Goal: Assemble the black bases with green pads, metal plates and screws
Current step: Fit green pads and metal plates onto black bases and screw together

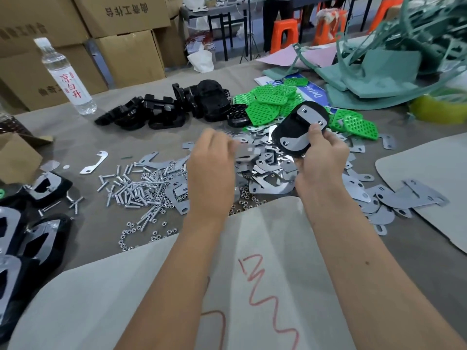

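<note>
My right hand [322,157] grips a black base [290,133] raised above the table, with two metal plates on its upper face. My left hand [211,164] hovers over the heap of loose metal plates [267,170], and a blurred plate [246,154] sits at its fingertips; the fingers are hidden behind the hand. A pile of screws and nuts [141,188] lies left of that hand. Green pads [274,101] are heaped behind the plates. Bare black bases [161,111] lie in a row further left.
Assembled black bases with plates [25,223] are stacked at the left edge. A water bottle [67,79] stands at the back left, before cardboard boxes [126,46]. Grey sheets [427,173] and green scrap [394,72] lie to the right. A grey sheet with red scribbles [252,286] lies under my forearms.
</note>
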Tool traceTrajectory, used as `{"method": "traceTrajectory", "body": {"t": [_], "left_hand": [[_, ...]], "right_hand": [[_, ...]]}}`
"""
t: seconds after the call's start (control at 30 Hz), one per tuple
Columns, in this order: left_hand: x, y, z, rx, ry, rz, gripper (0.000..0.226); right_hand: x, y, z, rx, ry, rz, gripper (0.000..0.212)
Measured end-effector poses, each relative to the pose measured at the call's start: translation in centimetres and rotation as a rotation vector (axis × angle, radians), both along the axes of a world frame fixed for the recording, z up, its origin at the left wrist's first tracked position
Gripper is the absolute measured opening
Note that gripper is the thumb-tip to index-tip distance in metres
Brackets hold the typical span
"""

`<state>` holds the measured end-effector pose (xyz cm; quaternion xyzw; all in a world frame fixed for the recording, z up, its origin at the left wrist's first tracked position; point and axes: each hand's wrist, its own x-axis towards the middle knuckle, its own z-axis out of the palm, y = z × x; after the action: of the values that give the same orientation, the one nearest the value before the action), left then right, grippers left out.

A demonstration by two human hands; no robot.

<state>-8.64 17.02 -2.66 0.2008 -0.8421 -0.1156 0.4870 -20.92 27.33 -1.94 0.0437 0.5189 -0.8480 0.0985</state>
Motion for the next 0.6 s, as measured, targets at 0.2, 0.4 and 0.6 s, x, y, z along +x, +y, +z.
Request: {"method": "traceTrajectory", "body": {"t": [0.2, 0.4, 0.6], "left_hand": [[0.5, -1.6, 0.3, 0.912, 0.212, 0.118, 0.04], [1.4, -1.9, -0.5, 1.227, 0.247, 0.016, 0.028], [0.0, -1.1, 1.2, 1.313, 0.353, -0.241, 0.018]], "right_hand": [[1.0, -1.1, -0.2, 0.148, 0.031, 0.2, 0.026], [2.1, -1.6, -0.2, 0.242, 0.169, 0.234, 0.03], [1.4, -1.2, -0.3, 0.237, 0.133, 0.079, 0.026]]}}
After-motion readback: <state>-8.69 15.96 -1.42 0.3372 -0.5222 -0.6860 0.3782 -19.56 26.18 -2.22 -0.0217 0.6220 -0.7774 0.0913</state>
